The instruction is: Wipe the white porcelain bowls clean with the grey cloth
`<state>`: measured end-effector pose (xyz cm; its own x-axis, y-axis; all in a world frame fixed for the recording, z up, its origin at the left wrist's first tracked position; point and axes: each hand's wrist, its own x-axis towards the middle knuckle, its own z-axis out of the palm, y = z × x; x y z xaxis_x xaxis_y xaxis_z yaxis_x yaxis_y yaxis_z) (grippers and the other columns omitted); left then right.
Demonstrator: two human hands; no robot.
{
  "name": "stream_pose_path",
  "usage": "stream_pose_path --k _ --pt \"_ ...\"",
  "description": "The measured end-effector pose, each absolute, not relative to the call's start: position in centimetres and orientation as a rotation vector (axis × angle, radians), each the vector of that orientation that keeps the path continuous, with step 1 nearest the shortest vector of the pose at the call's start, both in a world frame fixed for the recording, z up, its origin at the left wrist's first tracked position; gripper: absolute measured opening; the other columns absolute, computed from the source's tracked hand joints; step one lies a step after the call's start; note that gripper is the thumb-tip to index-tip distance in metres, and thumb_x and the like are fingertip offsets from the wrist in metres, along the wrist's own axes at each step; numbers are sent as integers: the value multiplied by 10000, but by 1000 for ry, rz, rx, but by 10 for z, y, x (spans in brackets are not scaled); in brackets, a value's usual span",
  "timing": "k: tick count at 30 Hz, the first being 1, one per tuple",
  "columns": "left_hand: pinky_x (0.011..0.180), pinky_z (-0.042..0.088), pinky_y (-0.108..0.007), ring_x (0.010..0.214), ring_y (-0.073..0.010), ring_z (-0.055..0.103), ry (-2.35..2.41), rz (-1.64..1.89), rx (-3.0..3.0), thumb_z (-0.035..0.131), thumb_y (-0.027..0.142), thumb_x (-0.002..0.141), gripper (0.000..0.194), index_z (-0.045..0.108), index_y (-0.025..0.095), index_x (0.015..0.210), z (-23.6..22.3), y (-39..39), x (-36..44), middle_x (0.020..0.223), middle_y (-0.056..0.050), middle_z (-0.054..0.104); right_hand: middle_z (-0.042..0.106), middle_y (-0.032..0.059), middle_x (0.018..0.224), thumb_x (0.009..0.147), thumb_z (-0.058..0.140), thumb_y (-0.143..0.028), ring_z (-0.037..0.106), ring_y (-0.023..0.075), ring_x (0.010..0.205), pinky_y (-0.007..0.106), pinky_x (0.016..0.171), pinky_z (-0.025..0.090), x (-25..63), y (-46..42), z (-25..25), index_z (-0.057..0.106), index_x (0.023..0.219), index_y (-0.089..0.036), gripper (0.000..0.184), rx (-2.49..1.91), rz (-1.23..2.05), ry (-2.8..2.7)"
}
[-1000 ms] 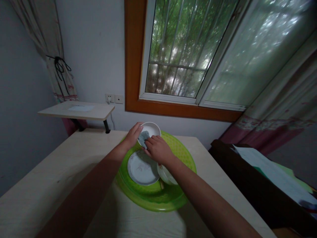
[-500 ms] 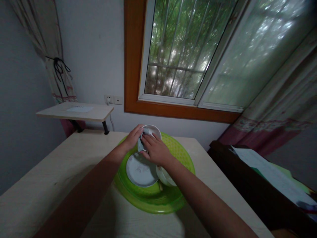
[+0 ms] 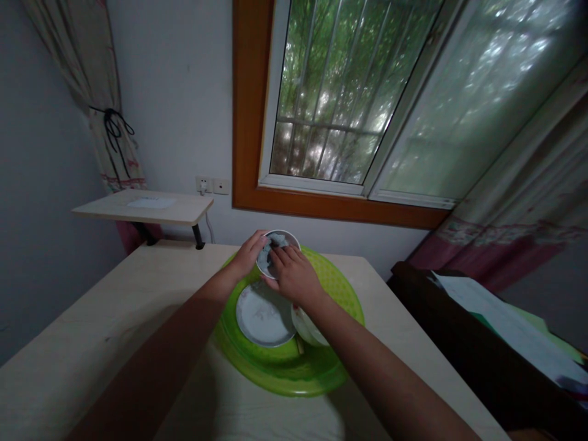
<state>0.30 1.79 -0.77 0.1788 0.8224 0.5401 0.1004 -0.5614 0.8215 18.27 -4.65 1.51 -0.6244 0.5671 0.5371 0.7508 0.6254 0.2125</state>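
My left hand (image 3: pixel 248 254) grips the left rim of a white bowl (image 3: pixel 296 240), which is tilted toward me above a green basin (image 3: pixel 294 387). Inside the bowl, my right hand (image 3: pixel 296 275) presses a grey-blue cloth (image 3: pixel 275 240) with its fingers; part of the cloth is hidden under them. Below my hands a white plate (image 3: pixel 265 315) lies in the basin. A second, pale bowl (image 3: pixel 309 327) leans beside the plate, partly covered by my right forearm. A short piece of a light wooden stick (image 3: pixel 300 346) shows between them.
The basin stands on a light wooden table (image 3: pixel 151 343). At the back left is a small raised shelf (image 3: pixel 184 211) with a paper sheet (image 3: pixel 151 203) on it. A dark piece of furniture (image 3: pixel 413 318) bearing papers (image 3: pixel 500 324) stands to the right. Behind is a window (image 3: pixel 340 122).
My right hand and the cloth have shifted from the bowl's left edge into its inside. The cloth is now bunched up within the bowl. My left hand stays at the rim.
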Motion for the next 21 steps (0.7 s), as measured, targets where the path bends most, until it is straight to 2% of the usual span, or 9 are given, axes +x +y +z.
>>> stream_pose_path --k 4,7,11,15,18,21 --pt "1010 448 -351 1080 -215 586 920 1467 1810 405 530 972 429 590 195 1168 -9 19 2 1126 -76 645 683 171 1186 964 551 -495 547 321 1181 452 1112 374 182 -47 18 656 1181 -100 463 -1051 -601 -2435" --pt "999 460 -362 1057 -223 594 961 1479 1789 414 540 965 439 590 193 1170 -8 17 3 1110 -74 651 700 144 1034 969 559 -469 580 310 1082 436 1007 445 182 -47 18 663 1107 -125 385 -1085 -600 -2461" --pt "993 473 -375 1055 -237 603 971 1488 1757 422 547 957 449 602 188 1159 -5 14 3 1104 -86 659 684 119 984 972 578 -408 607 286 1003 395 870 500 181 -47 16 654 1044 -155 274 -1098 -584 -2523" --pt "997 466 -385 1056 -238 604 958 1498 1801 406 524 971 430 608 194 1158 -3 12 2 1102 -90 658 677 112 1025 970 591 -326 621 267 1007 375 866 516 182 -46 14 645 1085 -159 210 -1010 -535 -2605" --pt "1004 458 -385 1071 -241 597 941 1473 1837 412 512 972 415 618 193 1138 -2 11 2 1108 -92 655 667 134 1150 972 582 -322 634 263 1053 383 894 536 184 -43 9 607 1226 -146 310 -908 -449 -2650" --pt "1007 458 -380 1070 -237 595 924 1458 1857 395 518 979 427 617 185 1127 -2 11 1 1105 -94 653 599 186 1348 981 558 -386 602 287 1201 427 1006 516 187 -40 3 552 1331 -118 441 -820 -375 -2622"
